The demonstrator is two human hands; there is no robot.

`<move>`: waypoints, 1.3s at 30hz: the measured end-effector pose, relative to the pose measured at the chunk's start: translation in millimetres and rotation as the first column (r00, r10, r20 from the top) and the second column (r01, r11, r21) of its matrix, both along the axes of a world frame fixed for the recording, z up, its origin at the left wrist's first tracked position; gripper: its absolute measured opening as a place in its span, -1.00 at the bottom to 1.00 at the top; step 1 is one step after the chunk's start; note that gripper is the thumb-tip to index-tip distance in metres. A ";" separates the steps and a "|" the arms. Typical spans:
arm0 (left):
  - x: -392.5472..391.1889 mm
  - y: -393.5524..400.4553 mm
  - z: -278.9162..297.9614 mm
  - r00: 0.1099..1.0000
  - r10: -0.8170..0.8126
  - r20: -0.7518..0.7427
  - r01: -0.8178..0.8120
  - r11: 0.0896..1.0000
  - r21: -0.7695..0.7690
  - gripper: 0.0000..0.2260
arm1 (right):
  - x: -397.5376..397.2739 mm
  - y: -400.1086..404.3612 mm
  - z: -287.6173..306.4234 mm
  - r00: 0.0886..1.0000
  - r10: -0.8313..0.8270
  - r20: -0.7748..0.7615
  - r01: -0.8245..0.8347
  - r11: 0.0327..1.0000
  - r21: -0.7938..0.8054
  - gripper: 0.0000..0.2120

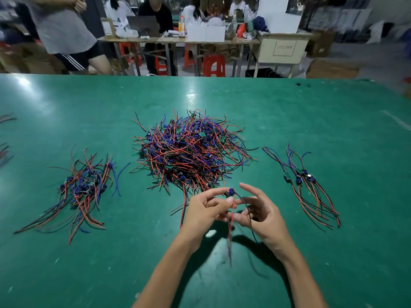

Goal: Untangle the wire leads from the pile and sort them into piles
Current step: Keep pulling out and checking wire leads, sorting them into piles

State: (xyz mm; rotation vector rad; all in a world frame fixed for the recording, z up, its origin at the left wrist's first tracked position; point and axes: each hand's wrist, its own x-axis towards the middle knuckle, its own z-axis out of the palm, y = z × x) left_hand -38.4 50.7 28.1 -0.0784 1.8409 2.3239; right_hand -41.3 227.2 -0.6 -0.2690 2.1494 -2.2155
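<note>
A big tangled pile of red, blue and black wire leads (191, 150) with small green boards lies at the middle of the green table (289, 112). A smaller sorted pile (84, 187) lies to its left, and a few straightened leads (304, 185) lie to its right. Just in front of the big pile, my left hand (205, 207) pinches one lead (230, 193) by its small blue part. Its red and black wires hang down between my hands. My right hand (260, 210) holds those wires in curled fingers, with the index finger stretched out.
More wire ends (5, 138) show at the table's far left edge. Beyond the table stand work tables (200, 40), red stools (213, 65) and boxes. A person (64, 30) stands at the back left, and others sit further back.
</note>
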 end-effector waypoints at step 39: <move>-14.2 -210.5 -18.7 0.626 0.689 -0.365 -0.672 0.239 -0.701 -0.52 | 5.3 -2.2 8.7 0.993 -0.089 0.072 0.092 0.995 -0.038 -0.81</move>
